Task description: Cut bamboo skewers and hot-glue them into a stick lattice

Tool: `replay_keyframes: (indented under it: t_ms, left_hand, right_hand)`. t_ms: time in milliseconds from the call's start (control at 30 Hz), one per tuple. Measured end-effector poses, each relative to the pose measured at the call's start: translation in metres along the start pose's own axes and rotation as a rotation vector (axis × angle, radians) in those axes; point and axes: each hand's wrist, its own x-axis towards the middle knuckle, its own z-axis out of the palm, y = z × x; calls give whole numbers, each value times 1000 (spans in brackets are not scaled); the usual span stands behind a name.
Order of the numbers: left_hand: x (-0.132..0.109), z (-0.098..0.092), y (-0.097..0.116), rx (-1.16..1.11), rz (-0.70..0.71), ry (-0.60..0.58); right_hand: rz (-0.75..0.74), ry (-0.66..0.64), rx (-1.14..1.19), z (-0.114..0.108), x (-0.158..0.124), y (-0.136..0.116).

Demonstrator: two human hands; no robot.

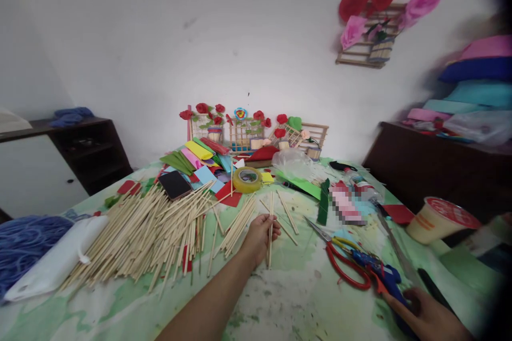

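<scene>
My left hand reaches out over the green table and pinches a couple of thin wooden sticks, held roughly upright against the tabletop. A large heap of the same sticks lies just left of it. At the lower right, my right hand rests on the handle end of a blue glue gun, fingers curled over it. Red-handled scissors lie between the two hands.
A yellow tape roll, coloured paper sheets, a dark phone and paper-flower crafts fill the far side. A white bag lies at the left, a cup and a long ruler at the right.
</scene>
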Motion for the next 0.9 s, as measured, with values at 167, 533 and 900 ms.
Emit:
replay_keyframes:
  t_ms: [167, 533, 900]
  left_hand:
    - [-1, -2, 0, 6, -12, -16]
    - [-5, -1, 6, 37, -36, -33]
    - [-4, -2, 9, 57, -119, -27]
  right_hand:
    - [36, -157, 20, -6, -5, -27]
    - [265, -148, 595, -23, -10, -46]
    - [438, -421, 1576, -14, -52, -133]
